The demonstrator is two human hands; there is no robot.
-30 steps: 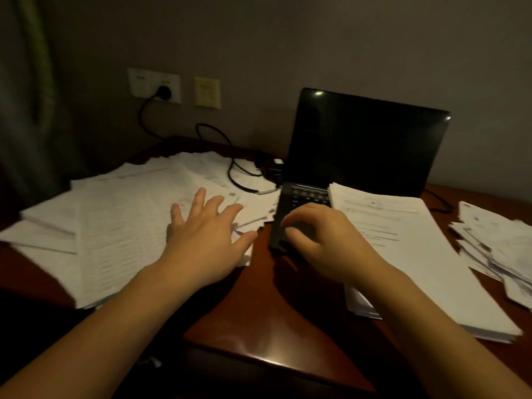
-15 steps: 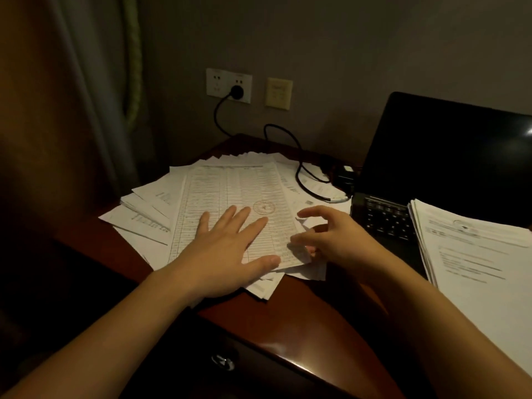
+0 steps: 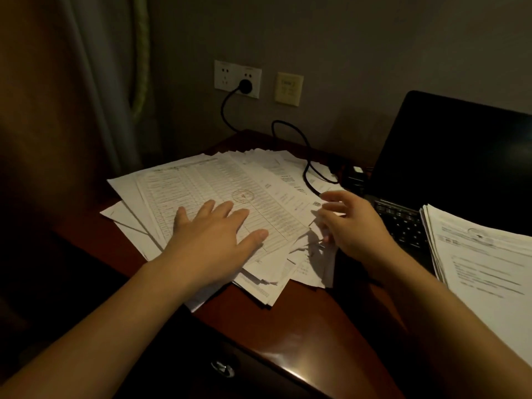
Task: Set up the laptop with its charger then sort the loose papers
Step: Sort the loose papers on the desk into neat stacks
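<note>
Left hand (image 3: 218, 237): flat, pressing loose papers (image 3: 201, 182). Right hand (image 3: 354, 226): at the pile's right edge, fingers curled; grasp cannot be told.

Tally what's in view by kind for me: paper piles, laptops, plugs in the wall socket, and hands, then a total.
Paper piles: 2, the spread pile and the neat stack
Laptops: 1, the black laptop
Wall plugs: 1, the black plug
Hands: 2, left hand and right hand
Total: 6
</note>
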